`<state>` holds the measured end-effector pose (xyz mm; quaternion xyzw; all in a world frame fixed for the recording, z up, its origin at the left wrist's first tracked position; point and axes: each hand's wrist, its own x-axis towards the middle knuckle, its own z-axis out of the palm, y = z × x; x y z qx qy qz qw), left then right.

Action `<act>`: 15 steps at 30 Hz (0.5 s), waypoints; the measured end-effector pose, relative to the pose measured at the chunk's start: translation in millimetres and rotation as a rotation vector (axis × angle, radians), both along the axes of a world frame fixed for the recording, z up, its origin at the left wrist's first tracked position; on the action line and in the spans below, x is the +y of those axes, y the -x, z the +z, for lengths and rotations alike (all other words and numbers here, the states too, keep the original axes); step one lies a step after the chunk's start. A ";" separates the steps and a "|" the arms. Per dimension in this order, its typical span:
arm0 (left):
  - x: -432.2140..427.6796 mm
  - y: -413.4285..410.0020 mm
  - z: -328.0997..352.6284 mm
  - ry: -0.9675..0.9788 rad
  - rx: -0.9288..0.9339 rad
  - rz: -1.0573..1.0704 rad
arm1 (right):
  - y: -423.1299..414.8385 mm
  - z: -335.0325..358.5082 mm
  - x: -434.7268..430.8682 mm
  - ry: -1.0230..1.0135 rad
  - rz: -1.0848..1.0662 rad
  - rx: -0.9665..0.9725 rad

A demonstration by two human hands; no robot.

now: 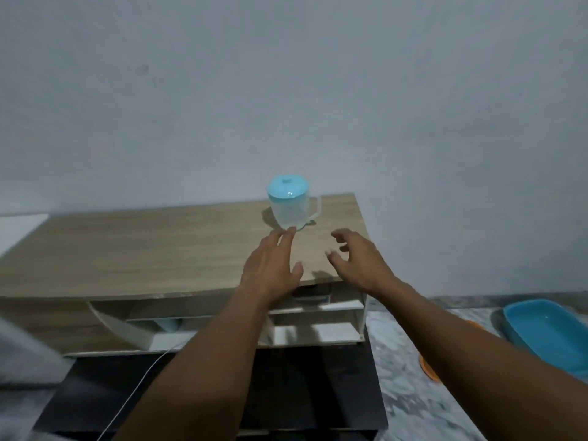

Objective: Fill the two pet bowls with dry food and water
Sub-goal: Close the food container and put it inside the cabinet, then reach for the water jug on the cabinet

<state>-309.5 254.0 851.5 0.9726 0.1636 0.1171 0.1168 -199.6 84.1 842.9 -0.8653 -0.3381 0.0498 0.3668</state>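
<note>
While both grips hang out over the bench [159,246], I count one container on top of it: a clear jug [292,211] with a pale blue lid [287,186] seated on it and its handle [318,206] facing right. It stands upright near the bench's back right corner, close to the wall. I can't read the contents, since the jug wall is clear and blurred and shows no level line.

On the floor [413,393] at the right there's a blue bowl [547,332], rectangular with rounded corners. There's a glint inside it, but I can't tell whether it's wet or dry. Just left of it is an orange dish [428,366], mostly hidden behind the right forearm. Only bits of its rim show, so its contents are hidden.

Count: 1 jug, 1 lid, 2 floor dishes (1 blue, 1 orange), 2 grips, 1 white cable [140,383] running down over the black mat in front of the bench.

The left grip [270,265] has its fingers straight and close together, thumb out, back of the hand up, and holds nothing. Its fingertips are at the foot of the jug on the front left side. The frame is too soft for me to say whether they're touching or just short.

The right grip [359,259] has its fingers spread and loosely curved, and it's empty. It sits to the right of the jug and nearer to me, on the handle side and clear of it.

The jug is beyond both grips, closer to the left one.
</note>
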 end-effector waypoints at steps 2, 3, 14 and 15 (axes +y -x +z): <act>18.5 -15.9 26.3 0.038 -0.017 0.020 | -18.5 27.5 15.1 -0.055 -0.047 0.072; 29.4 -25.0 35.1 0.073 -0.024 0.034 | -29.5 36.8 24.1 -0.081 -0.075 0.106; 178.0 -157.2 6.7 0.294 0.165 0.022 | -171.4 -3.1 135.6 0.006 -0.154 0.287; 188.6 -167.9 0.9 0.301 0.182 0.005 | -180.6 -9.3 143.6 0.017 -0.137 0.303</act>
